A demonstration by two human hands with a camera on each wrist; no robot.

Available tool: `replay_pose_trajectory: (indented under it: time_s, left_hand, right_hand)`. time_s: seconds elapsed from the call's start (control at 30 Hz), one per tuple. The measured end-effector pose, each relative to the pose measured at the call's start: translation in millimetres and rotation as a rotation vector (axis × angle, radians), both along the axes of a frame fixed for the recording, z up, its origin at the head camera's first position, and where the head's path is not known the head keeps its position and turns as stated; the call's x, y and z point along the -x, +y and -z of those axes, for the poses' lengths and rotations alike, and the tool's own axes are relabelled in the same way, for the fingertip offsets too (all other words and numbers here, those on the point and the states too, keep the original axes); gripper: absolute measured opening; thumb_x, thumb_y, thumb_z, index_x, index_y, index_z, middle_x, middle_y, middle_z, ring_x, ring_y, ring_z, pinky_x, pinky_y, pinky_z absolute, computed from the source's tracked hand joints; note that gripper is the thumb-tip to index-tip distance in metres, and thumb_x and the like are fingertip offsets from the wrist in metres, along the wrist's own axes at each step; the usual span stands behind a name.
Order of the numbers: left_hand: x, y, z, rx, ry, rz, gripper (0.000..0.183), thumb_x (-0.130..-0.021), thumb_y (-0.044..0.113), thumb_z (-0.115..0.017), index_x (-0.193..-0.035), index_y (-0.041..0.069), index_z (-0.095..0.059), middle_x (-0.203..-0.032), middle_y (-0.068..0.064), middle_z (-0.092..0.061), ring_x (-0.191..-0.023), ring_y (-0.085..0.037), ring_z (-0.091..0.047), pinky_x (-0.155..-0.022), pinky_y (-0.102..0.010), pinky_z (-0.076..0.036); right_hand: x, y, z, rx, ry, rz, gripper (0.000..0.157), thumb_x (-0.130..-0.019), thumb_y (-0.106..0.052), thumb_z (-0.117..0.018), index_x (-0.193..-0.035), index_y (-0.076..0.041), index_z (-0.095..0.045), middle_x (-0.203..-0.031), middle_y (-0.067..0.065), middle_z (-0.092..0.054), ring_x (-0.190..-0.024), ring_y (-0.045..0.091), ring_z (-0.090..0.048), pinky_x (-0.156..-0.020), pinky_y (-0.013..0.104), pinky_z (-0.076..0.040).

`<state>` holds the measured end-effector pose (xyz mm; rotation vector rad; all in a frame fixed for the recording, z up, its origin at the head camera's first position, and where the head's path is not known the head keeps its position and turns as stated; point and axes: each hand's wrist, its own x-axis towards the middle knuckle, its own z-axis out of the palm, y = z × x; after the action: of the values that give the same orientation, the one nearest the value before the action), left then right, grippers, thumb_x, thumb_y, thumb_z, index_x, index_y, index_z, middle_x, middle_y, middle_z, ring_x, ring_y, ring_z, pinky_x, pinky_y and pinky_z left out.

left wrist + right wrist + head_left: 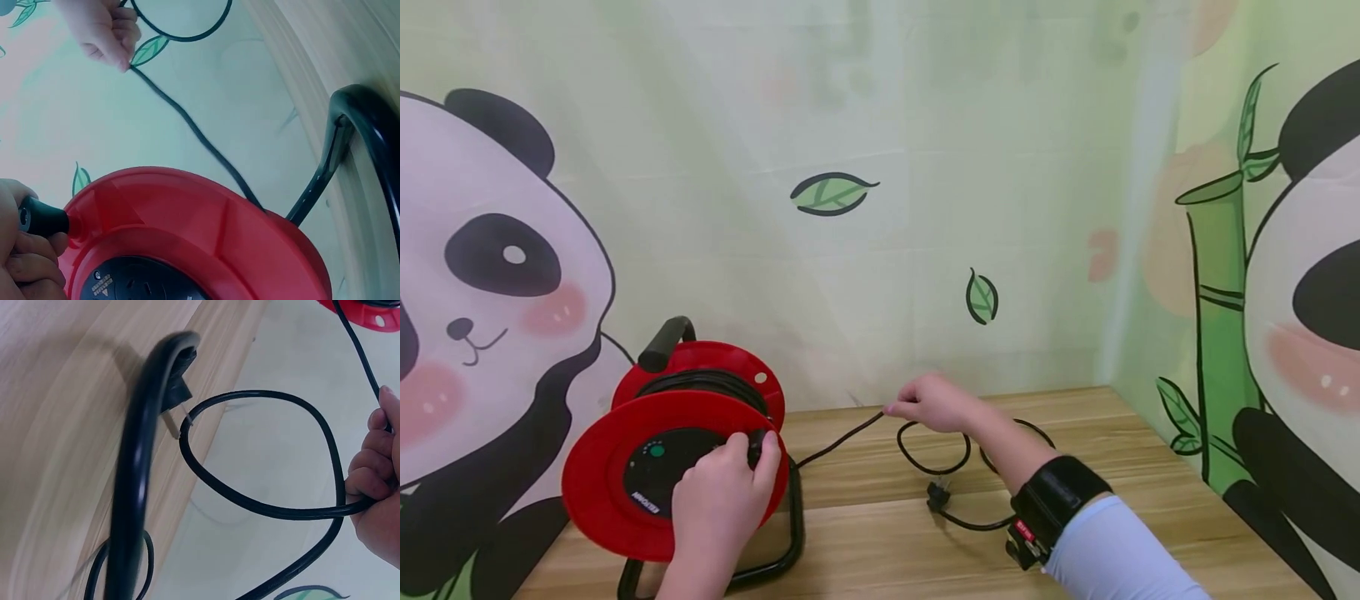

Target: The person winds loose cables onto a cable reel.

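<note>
A red cable reel (pixel 595 500) with a black centre panel stands on its black tube frame at the left of the table. My left hand (pixel 722 492) grips the small black crank knob (pixel 45 217) near the rim of the reel's front disc. Black cable (pixel 711 387) is wound between the two red discs. From the reel a length of cable (pixel 842 437) runs up to my right hand (pixel 936 402), whose curled fingers hold it. Beyond that hand the cable loops loosely (pixel 269 509) and ends in a black plug (pixel 937 497) with metal prongs.
The wooden table (pixel 865 542) meets a printed cloth backdrop (pixel 1037 167) with pandas and leaves. A black carrying handle (pixel 666 343) rises above the reel. On my right wrist sits a black strap (pixel 1060 500) with a small device.
</note>
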<state>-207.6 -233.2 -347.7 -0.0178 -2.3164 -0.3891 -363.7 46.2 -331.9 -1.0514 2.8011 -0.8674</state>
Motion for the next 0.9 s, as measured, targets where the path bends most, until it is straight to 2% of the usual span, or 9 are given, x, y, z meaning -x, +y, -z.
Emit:
replay_pose_trajectory:
  time_s: [0.13,0.23,0.37,0.6,0.8,0.9]
  left_hand:
    - [2.7,0,4.9,0.021,0.014,0.003,0.043,-0.095,0.029,-0.062,-0.058,0.014,-0.047,-0.049,-0.001,-0.04,-0.04,-0.019,-0.038,-0.039,-0.033,-0.039]
    - [4.4,2,8.0,0.024,-0.019,0.01,0.046,-0.094,0.028,-0.062,-0.053,0.015,-0.044,-0.046,0.001,-0.038,-0.039,-0.019,-0.036,-0.038,-0.031,-0.035]
    - [4.4,4,10.2,-0.002,-0.16,0.012,0.047,-0.093,0.03,-0.058,-0.05,0.016,-0.045,-0.044,0.002,-0.038,-0.039,-0.019,-0.037,-0.039,-0.031,-0.033]
    - [2.3,4,9.6,-0.026,-0.407,0.016,0.044,-0.092,0.033,-0.058,-0.053,0.016,-0.05,-0.048,0.0,-0.045,-0.045,-0.021,-0.043,-0.042,-0.033,-0.035]
    - [4.7,-2,9.4,-0.043,-0.547,0.029,0.044,-0.094,0.035,-0.059,-0.055,0.015,-0.054,-0.05,-0.001,-0.049,-0.047,-0.02,-0.047,-0.045,-0.033,-0.036]
    - [6.2,-5,10.9,-0.043,-0.605,0.035,0.045,-0.094,0.036,-0.06,-0.055,0.015,-0.055,-0.05,-0.001,-0.05,-0.048,-0.02,-0.047,-0.046,-0.033,-0.036]
  right_hand:
    - [-4.0,-8,-1.1,-0.021,0.002,-0.024,0.047,-0.102,-0.037,-0.063,-0.062,-0.019,-0.045,-0.055,-0.008,-0.033,-0.051,0.008,-0.029,-0.052,0.026,-0.029]
    - [-6.8,-15,-1.8,-0.047,0.016,-0.047,0.047,-0.102,-0.038,-0.062,-0.063,-0.019,-0.044,-0.056,-0.009,-0.034,-0.052,0.008,-0.03,-0.053,0.026,-0.03]
    - [-10.6,-26,-1.8,-0.073,0.035,-0.077,0.048,-0.102,-0.038,-0.061,-0.063,-0.019,-0.042,-0.055,-0.009,-0.033,-0.051,0.008,-0.03,-0.054,0.026,-0.03]
    - [-16.1,-44,0.3,-0.109,0.041,-0.111,0.045,-0.103,-0.039,-0.06,-0.063,-0.02,-0.051,-0.054,-0.01,-0.033,-0.051,0.007,-0.031,-0.054,0.026,-0.032]
    - [-20.0,-57,0.8,-0.117,0.028,-0.112,0.046,-0.102,-0.04,-0.061,-0.063,-0.018,-0.051,-0.053,-0.01,-0.033,-0.048,0.007,-0.032,-0.052,0.026,-0.033]
    - [-20.9,-62,1.9,-0.126,0.035,-0.132,0.047,-0.103,-0.039,-0.061,-0.062,-0.019,-0.047,-0.053,-0.011,-0.034,-0.047,0.006,-0.032,-0.051,0.025,-0.032]
